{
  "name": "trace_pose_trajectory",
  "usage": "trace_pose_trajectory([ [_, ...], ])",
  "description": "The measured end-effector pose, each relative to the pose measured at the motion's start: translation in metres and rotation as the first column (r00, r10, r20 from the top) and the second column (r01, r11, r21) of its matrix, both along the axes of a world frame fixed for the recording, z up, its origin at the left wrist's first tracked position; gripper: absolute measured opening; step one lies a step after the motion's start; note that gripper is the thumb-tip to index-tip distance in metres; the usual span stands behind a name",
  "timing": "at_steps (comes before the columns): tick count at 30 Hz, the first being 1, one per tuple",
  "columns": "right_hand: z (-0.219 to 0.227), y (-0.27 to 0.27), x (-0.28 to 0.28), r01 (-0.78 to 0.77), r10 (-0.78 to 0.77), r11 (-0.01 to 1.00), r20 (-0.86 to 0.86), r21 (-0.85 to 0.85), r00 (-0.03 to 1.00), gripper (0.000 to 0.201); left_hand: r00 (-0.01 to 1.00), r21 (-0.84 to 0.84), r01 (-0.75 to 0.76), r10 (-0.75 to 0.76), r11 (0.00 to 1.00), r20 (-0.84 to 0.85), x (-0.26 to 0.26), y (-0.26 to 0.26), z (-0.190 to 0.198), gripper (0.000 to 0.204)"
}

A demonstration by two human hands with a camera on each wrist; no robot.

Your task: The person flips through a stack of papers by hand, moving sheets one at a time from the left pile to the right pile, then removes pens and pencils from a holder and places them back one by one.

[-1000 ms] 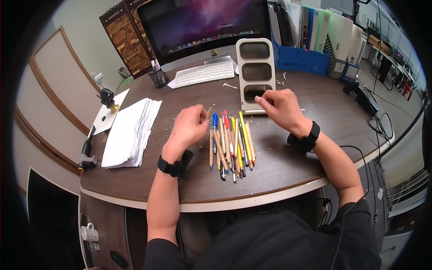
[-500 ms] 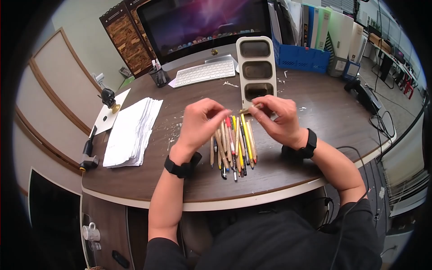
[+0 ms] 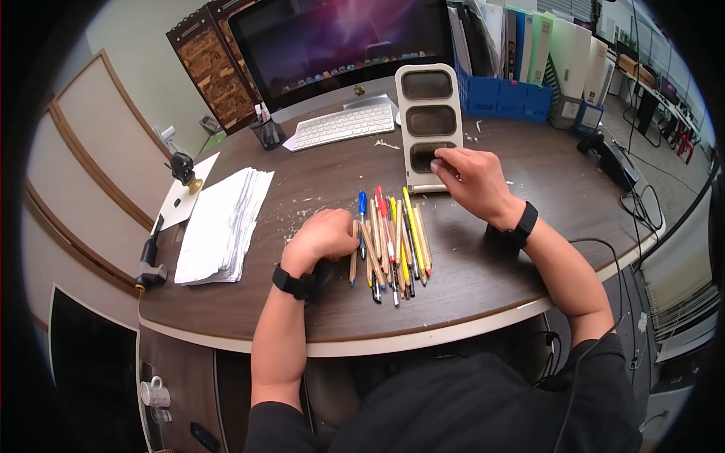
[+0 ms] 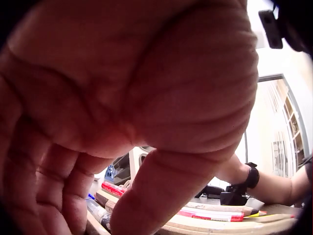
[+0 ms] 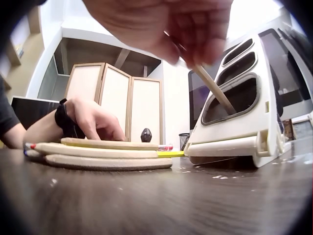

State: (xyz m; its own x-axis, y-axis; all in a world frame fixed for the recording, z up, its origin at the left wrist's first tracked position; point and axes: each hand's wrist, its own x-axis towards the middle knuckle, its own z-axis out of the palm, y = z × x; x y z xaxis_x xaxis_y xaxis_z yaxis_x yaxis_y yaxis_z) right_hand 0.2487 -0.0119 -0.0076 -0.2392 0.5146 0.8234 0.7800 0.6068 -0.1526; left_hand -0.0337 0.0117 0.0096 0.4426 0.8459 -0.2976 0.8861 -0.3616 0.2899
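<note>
My right hand [image 3: 476, 181] pinches a wooden pencil [image 5: 214, 90]. Its lower end reaches into the lowest opening of a cream holder [image 3: 431, 113] with three dark-windowed compartments. My left hand [image 3: 325, 235] is down at the left edge of a pile of pencils and pens [image 3: 393, 245], its fingers at the outermost wooden pencil [image 3: 353, 264]. In the left wrist view the fingers curl downward opposite the thumb [image 4: 146, 196], and the fingertips fall outside the frame. Next to that pencil lies a blue-capped pen [image 3: 362, 204].
A stack of paper [image 3: 223, 226] lies on the left, beyond it a black figurine [image 3: 183, 167]. The keyboard [image 3: 343, 125], mesh pen cup [image 3: 267, 132] and monitor stand behind. A blue crate [image 3: 506, 98] of binders and a telephone [image 3: 608, 158] are at the right. Pale shavings dot the desk.
The hands met over the pile, and a pencil carried by the left hand is now in the right, back at the holder. The left hand has dropped to the leftmost pencil, which has shifted slightly left.
</note>
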Motion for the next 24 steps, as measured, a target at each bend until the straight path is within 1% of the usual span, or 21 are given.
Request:
trace_pose_trajectory([
  [1, -0.002, 0.000, 0.002, 0.055, -0.060, 0.979, -0.018, -0.195, 0.998, 0.017, 1.000, 0.003, 0.000, 0.000, 1.000, 0.000, 0.002, 0.000, 0.002, 0.015],
  [2, -0.003, 0.001, 0.004, 0.055, -0.060, 0.979, -0.018, -0.195, 0.998, 0.017, 0.999, -0.007, -0.025, 0.025, 1.000, -0.025, 0.004, -0.002, 0.004, 0.015],
  [4, -0.004, 0.002, 0.006, 0.116, -0.120, 0.933, 0.011, -0.340, 0.993, 0.015, 0.998, -0.018, -0.052, 0.051, 0.998, -0.048, 0.004, -0.002, 0.000, 0.015],
  [6, -0.003, 0.000, 0.006, 0.151, -0.146, 0.928, 0.039, -0.341, 0.988, 0.014, 0.999, 0.266, -0.009, 0.020, 0.964, -0.039, -0.002, 0.005, -0.011, 0.014],
  [7, -0.002, 0.000, 0.006, 0.186, -0.174, 0.921, 0.067, -0.342, 0.982, 0.014, 0.999, 0.269, -0.008, 0.019, 0.963, -0.039, -0.001, 0.004, -0.007, 0.014],
  [8, -0.002, 0.000, 0.006, 0.187, -0.175, 0.921, 0.066, -0.341, 0.982, 0.014, 0.997, 0.315, -0.060, 0.042, 0.947, 0.065, -0.002, 0.003, -0.002, 0.015],
  [9, -0.002, -0.001, 0.005, 0.174, -0.168, 0.941, 0.044, -0.291, 0.985, 0.014, 0.984, 0.353, -0.114, 0.058, 0.929, 0.167, -0.002, 0.001, 0.002, 0.016],
  [10, -0.003, -0.002, 0.003, 0.162, -0.161, 0.957, 0.022, -0.241, 0.987, 0.015, 0.985, 0.352, -0.111, 0.056, 0.930, 0.163, 0.000, -0.003, 0.006, 0.016],
  [11, -0.001, -0.004, 0.002, 0.164, -0.164, 0.957, 0.019, -0.241, 0.986, 0.015, 0.971, 0.366, -0.099, 0.009, 0.925, 0.239, 0.002, -0.007, 0.012, 0.016],
  [12, 0.002, -0.006, 0.000, 0.073, -0.080, 0.957, -0.012, -0.280, 0.997, 0.018, 0.949, 0.382, -0.088, -0.040, 0.920, 0.314, 0.006, -0.009, 0.015, 0.016],
  [13, 0.006, -0.009, -0.003, -0.019, 0.005, 0.949, -0.045, -0.314, 0.999, 0.021, 0.949, 0.385, -0.086, -0.042, 0.919, 0.313, 0.009, -0.009, 0.014, 0.016],
  [14, 0.010, -0.013, -0.007, -0.019, 0.005, 0.949, -0.044, -0.314, 0.999, 0.021, 0.885, 0.391, -0.013, -0.171, 0.920, 0.434, 0.012, -0.011, 0.010, 0.015],
  [15, 0.014, -0.018, -0.013, -0.160, 0.108, 0.896, -0.147, -0.414, 0.983, 0.024, 0.789, 0.405, 0.057, -0.289, 0.913, 0.542, 0.016, -0.014, 0.008, 0.015],
  [16, 0.015, -0.022, -0.018, -0.304, 0.196, 0.815, -0.259, -0.493, 0.946, 0.026, 0.789, 0.404, 0.056, -0.288, 0.913, 0.543, 0.019, -0.016, 0.006, 0.015],
  [17, 0.013, -0.024, -0.021, -0.442, 0.271, 0.746, -0.379, -0.499, 0.885, 0.028, 0.719, 0.458, 0.145, -0.411, 0.877, 0.560, 0.023, -0.017, 0.006, 0.014],
  [18, 0.013, -0.027, -0.025, -0.442, 0.270, 0.746, -0.379, -0.498, 0.885, 0.028, 0.634, 0.515, 0.228, -0.527, 0.826, 0.566, 0.025, -0.018, 0.007, 0.014],
  [20, 0.016, -0.034, -0.031, -0.612, 0.447, 0.653, -0.425, -0.447, 0.787, 0.025, 0.627, 0.535, 0.237, -0.548, 0.811, 0.553, 0.028, -0.019, 0.008, 0.013],
  [21, 0.012, -0.034, -0.034, -0.610, 0.452, 0.681, -0.422, -0.405, 0.786, 0.021, 0.589, 0.546, 0.240, -0.567, 0.803, 0.575, 0.028, -0.017, 0.006, 0.012],
  [22, 0.011, -0.034, -0.033, -0.610, 0.452, 0.681, -0.423, -0.405, 0.785, 0.021, 0.551, 0.556, 0.242, -0.585, 0.795, 0.595, 0.028, -0.016, 0.005, 0.011],
  [23, 0.009, -0.034, -0.032, -0.570, 0.418, 0.746, -0.425, -0.344, 0.803, 0.019, 0.552, 0.555, 0.243, -0.584, 0.795, 0.595, 0.029, -0.016, 0.004, 0.011],
  [24, 0.009, -0.034, -0.031, -0.523, 0.383, 0.805, -0.428, -0.279, 0.819, 0.017, 0.584, 0.586, 0.110, -0.529, 0.803, 0.616, 0.030, -0.016, 0.004, 0.011],
])
